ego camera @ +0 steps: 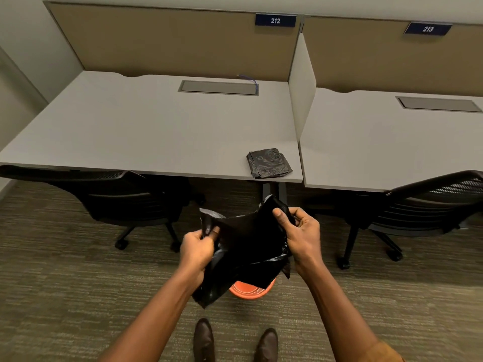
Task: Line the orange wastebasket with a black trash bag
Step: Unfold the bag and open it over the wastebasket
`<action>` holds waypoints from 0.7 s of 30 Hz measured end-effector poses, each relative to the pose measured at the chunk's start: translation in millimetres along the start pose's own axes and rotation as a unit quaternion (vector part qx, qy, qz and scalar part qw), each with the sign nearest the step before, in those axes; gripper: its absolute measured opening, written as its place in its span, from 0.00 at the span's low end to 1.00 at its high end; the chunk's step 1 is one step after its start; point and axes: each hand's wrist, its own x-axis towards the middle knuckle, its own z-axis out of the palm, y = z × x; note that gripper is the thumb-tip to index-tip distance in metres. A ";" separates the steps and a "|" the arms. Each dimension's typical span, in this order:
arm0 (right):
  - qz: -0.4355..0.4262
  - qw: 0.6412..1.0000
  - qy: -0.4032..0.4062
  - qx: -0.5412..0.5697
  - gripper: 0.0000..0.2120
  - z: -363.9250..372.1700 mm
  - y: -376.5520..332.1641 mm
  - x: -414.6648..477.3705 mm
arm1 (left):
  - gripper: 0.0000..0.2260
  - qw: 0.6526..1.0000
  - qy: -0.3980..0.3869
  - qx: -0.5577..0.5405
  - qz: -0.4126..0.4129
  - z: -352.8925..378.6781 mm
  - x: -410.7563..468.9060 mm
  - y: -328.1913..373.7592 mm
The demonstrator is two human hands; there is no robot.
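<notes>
A black trash bag (248, 246) hangs partly unfolded between my two hands, above the floor. My left hand (198, 246) pinches its left top edge and my right hand (300, 233) grips its right top edge. Directly below the bag stands the orange wastebasket (251, 291) on the carpet; only part of its rim shows, the rest is hidden behind the bag. A stack of folded black bags (269, 163) lies on the near right corner of the left desk.
Two grey desks (146, 131) with a divider panel stand ahead, labelled 212 and 213. Black office chairs are at the left (125, 199) and right (423, 207). My shoes (235, 340) stand on the carpet just behind the wastebasket.
</notes>
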 end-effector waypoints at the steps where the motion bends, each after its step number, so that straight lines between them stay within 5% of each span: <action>1: -0.010 1.000 -0.009 -0.020 0.16 -6.3 0.8 1.7 | 0.09 0.999 0.014 -0.035 -0.010 -1.5 4.5 2.0; 6: -0.051 0.967 -0.097 -0.229 0.27 -49.5 9.7 17.6 | 0.12 0.987 0.093 -0.122 -0.046 -15.2 26.0 11.7; 12: -0.056 0.830 -0.149 -0.535 0.19 -81.7 32.9 33.3 | 0.12 0.970 0.185 -0.149 -0.045 -16.4 41.3 5.9; 16: -0.001 0.808 -0.018 -0.589 0.16 -97.1 57.7 29.6 | 0.16 0.966 0.214 -0.137 -0.048 -10.9 45.8 -8.0; 21: 0.170 0.887 0.217 -0.371 0.08 -95.3 85.5 22.5 | 0.21 0.975 0.213 -0.049 -0.051 4.1 42.5 -42.1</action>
